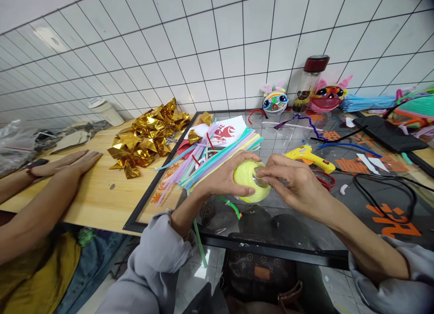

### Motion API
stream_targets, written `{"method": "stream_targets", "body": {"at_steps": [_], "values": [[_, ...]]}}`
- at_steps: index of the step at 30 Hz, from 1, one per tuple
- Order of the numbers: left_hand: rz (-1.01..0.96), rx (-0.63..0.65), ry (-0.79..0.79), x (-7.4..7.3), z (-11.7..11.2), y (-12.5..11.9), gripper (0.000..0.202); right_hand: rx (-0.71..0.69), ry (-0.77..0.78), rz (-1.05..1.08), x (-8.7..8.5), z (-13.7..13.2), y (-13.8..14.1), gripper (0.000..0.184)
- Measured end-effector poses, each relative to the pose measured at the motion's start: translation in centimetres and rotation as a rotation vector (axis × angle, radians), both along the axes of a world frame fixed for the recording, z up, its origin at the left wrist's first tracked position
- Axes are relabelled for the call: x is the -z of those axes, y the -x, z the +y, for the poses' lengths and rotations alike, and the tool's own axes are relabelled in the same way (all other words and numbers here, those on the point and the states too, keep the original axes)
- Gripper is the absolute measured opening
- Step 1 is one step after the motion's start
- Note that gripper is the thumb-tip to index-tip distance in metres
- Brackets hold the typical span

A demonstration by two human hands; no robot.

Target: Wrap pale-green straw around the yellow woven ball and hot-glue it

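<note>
My left hand (228, 171) is wrapped round a yellow ball (249, 169) covered in coiled fuzzy strands, with a bare, see-through patch on its right side. The fingertips of my right hand (293, 178) are pinched together at that patch; what lies between them, if anything, is hidden. Under my left wrist lies a bundle of pastel pipe cleaners (217, 158). Below the ball, a short green pipe cleaner piece (232, 208) rests on the glass tabletop (210, 226).
A yellow glue gun (310, 159) lies right of my hands, near a black cable (366, 194). Along the wall stand a decorated animal-face ball (274, 101), a pink one (327, 97) and a bottle (308, 83). Gold foil (145, 133) and another person's hands (74, 162) are on the left.
</note>
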State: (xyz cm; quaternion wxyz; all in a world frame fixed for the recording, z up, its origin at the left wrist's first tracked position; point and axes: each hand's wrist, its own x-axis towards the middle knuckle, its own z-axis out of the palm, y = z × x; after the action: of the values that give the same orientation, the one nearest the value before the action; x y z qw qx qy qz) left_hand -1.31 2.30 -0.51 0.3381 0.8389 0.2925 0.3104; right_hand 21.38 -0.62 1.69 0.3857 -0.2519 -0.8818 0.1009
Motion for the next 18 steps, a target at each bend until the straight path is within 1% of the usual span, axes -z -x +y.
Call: {"method": "stream_targets", "body": {"at_steps": [5, 10, 15, 18], "values": [[0.003, -0.003, -0.076, 0.13, -0.07, 0.13, 0.062, -0.002, -0.003, 0.002, 0.09, -0.10, 0.11, 0.017], [0.003, -0.002, -0.090, -0.15, -0.30, 0.21, 0.058, 0.003, -0.002, 0.024, 0.26, -0.13, 0.18, 0.017], [-0.005, 0.025, -0.117, -0.48, -0.44, 0.10, 0.046, 0.007, 0.011, 0.036, 0.28, -0.07, 0.23, 0.017], [-0.003, 0.024, -0.129, -0.57, -0.45, 0.07, 0.045, 0.006, 0.020, 0.046, 0.29, -0.06, 0.23, 0.018]]}}
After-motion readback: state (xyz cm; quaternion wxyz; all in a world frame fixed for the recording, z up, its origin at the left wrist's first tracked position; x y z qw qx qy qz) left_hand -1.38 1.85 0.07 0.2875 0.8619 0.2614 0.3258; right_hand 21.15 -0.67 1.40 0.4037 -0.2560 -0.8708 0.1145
